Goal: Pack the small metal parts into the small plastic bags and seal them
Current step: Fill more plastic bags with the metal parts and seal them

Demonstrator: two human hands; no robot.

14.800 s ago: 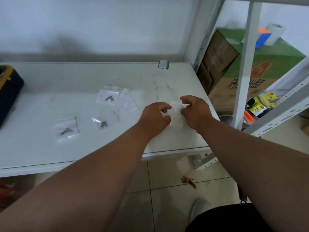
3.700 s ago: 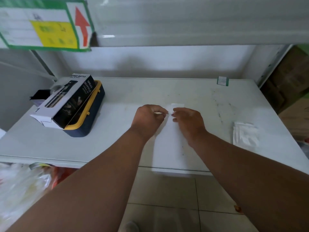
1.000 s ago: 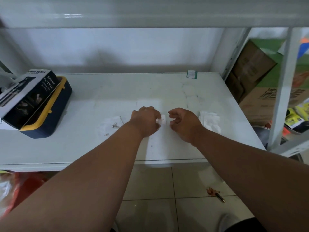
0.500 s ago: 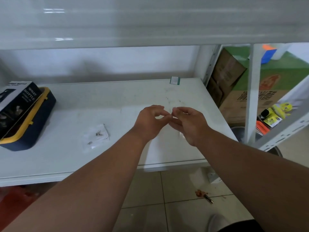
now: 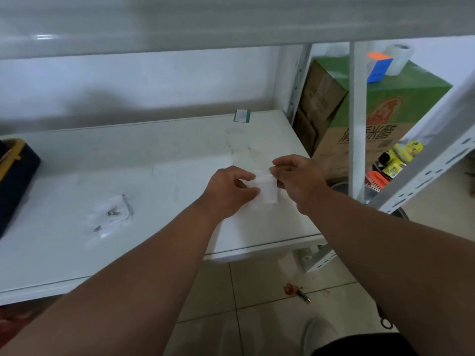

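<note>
White paint covers the table, which sits under a white shelf board that runs across the top of the view. The table has some faint dirty marks near its far right corner. A small green and white card lies at the back edge by the wall.

The person holds both hands out over the right part of the table. The left hand and the right hand each pinch the top of one small plastic bag between thumb and fingers. The bag hangs between the two hands, just above the table top. It is too blurry to tell what is inside it.

On the left part of the table lie more clear bags in a little heap. Two small metal parts show there, but it is hard to tell if they are in a bag or on it. At the far left edge sits a dark blue case with a yellow rim.

To the right of the table stand white metal rack posts. Behind them is a green and brown cardboard box with a colour cube and a white roll on top. The floor is pale tile, and a small pen-like thing lies on it.
</note>
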